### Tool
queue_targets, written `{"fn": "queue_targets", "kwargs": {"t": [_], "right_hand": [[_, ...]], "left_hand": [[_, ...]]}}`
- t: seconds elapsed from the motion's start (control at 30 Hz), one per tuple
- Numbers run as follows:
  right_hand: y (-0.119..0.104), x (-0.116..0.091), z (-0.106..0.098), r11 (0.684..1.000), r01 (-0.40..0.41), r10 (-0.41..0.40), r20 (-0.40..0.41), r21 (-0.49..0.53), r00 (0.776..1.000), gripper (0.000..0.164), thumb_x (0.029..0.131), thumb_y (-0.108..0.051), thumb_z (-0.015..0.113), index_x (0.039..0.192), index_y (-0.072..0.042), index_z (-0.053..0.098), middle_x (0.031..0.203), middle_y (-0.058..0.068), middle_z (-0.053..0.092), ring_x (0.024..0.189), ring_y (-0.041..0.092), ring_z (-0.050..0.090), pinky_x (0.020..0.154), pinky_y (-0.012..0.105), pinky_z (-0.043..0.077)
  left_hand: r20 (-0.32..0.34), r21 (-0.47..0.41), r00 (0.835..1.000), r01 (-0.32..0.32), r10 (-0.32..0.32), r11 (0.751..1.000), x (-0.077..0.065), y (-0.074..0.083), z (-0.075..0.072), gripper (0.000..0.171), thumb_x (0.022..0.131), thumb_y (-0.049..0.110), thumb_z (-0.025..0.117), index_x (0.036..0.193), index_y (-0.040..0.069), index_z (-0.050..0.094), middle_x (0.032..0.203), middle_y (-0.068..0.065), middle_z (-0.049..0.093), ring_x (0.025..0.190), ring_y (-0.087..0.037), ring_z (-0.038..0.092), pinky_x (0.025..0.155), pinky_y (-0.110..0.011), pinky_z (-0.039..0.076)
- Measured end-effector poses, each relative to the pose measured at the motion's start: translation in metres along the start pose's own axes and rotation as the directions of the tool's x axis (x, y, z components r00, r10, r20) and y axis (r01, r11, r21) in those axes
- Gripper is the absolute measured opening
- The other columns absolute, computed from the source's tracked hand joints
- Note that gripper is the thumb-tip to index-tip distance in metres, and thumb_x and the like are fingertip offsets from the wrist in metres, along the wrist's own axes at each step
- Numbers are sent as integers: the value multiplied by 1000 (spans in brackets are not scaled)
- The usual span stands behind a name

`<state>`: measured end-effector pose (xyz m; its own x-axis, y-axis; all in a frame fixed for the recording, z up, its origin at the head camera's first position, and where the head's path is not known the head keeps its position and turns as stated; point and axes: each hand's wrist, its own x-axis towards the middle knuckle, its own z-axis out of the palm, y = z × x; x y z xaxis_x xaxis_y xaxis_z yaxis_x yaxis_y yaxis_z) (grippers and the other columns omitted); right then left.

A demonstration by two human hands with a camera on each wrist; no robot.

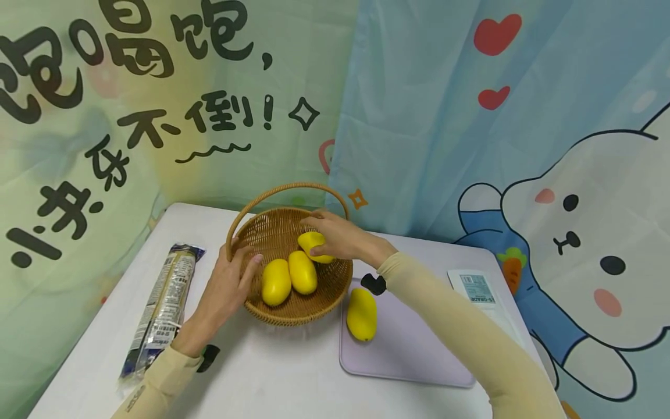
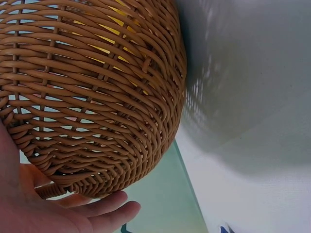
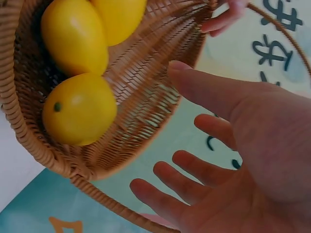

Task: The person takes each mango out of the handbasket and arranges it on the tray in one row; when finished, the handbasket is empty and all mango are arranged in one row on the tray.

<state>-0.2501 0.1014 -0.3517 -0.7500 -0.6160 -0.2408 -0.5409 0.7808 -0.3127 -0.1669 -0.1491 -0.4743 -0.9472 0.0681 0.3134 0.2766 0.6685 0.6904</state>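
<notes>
A brown wicker basket (image 1: 293,319) with an arched handle stands on the table, holding three yellow mangoes (image 1: 276,283). My left hand (image 1: 225,285) grips its left rim near the handle's base, thumb inside. In the left wrist view those fingers show round the basket's woven rim (image 2: 43,189). Over the basket's right side, my right hand (image 1: 348,235) is above the rearmost mango (image 1: 310,240). The right wrist view shows the right hand (image 3: 243,145) with fingers spread, apart from the nearest mango (image 3: 80,109). Another mango (image 1: 362,314) lies on a pale purple board (image 1: 413,343).
Long shiny food packets (image 1: 164,302) lie on the table (image 1: 282,372) to the left. At the right edge is a white packet (image 1: 478,288) with a printed label. A printed fabric backdrop (image 1: 413,116) hangs behind the table.
</notes>
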Motion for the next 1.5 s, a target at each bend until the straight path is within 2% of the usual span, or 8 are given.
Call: {"fn": "queue_targets", "kwargs": {"t": [0.2, 0.33, 0.57, 0.8, 0.93, 1.13, 1.5], "right_hand": [[8, 16, 12, 999, -44, 43, 71, 17, 997, 66, 96, -22, 72, 155, -16, 42, 164, 17, 29, 151, 34, 31, 117, 48, 39], [12, 22, 22, 997, -74, 72, 106, 18, 992, 68, 95, -19, 74, 155, -14, 42, 163, 19, 29, 150, 35, 32, 114, 48, 43], [12, 28, 36, 991, -106, 116, 125, -80, 985, 69, 94, -16, 75, 155, -16, 43, 161, 21, 32, 144, 39, 41, 111, 47, 46], [10, 28, 45, 977, -126, 149, 127, -175, 981, 67, 95, -9, 72, 155, -19, 43, 165, 20, 26, 142, 38, 45, 100, 40, 55], [11, 29, 47, 973, -123, 148, 118, -195, 982, 63, 96, -7, 69, 153, -19, 45, 165, 19, 26, 144, 38, 43, 106, 41, 51], [13, 27, 49, 976, -106, 128, 105, -192, 986, 63, 97, -8, 69, 154, -19, 45, 165, 19, 27, 147, 37, 39, 110, 43, 48], [0, 18, 45, 990, -94, 103, 83, -104, 991, 64, 98, -13, 69, 155, -19, 43, 166, 19, 24, 149, 38, 35, 115, 49, 42]], "left_hand": [[1, 4, 1000, 2, -2, 1000, 0, 0, 0, 57, 109, 43, 44, 137, -4, 56, 157, -34, 26, 142, -50, 36, 110, -66, 38], [4, 9, 1000, 3, -3, 1000, 0, 0, 1, 57, 109, 44, 44, 137, -5, 56, 158, -33, 26, 142, -50, 35, 110, -66, 38], [6, 12, 1000, 9, -9, 1000, 0, 1, 0, 58, 109, 45, 43, 138, -4, 55, 158, -32, 26, 143, -50, 35, 111, -66, 37], [4, 13, 1000, 6, -6, 1000, 0, 2, 0, 58, 108, 44, 43, 138, -4, 55, 158, -33, 26, 143, -50, 35, 111, -66, 37], [1, 13, 1000, 6, -6, 1000, 0, 1, 0, 58, 109, 44, 44, 137, -5, 56, 158, -33, 26, 143, -50, 35, 110, -66, 37], [5, 10, 1000, 7, -7, 1000, -1, 1, 1, 57, 108, 44, 44, 137, -4, 56, 158, -33, 26, 143, -50, 35, 109, -67, 38], [13, -1, 1000, 19, -19, 1000, 0, 1, 0, 57, 108, 45, 44, 136, -3, 57, 159, -33, 25, 143, -51, 34, 110, -66, 38]]}}
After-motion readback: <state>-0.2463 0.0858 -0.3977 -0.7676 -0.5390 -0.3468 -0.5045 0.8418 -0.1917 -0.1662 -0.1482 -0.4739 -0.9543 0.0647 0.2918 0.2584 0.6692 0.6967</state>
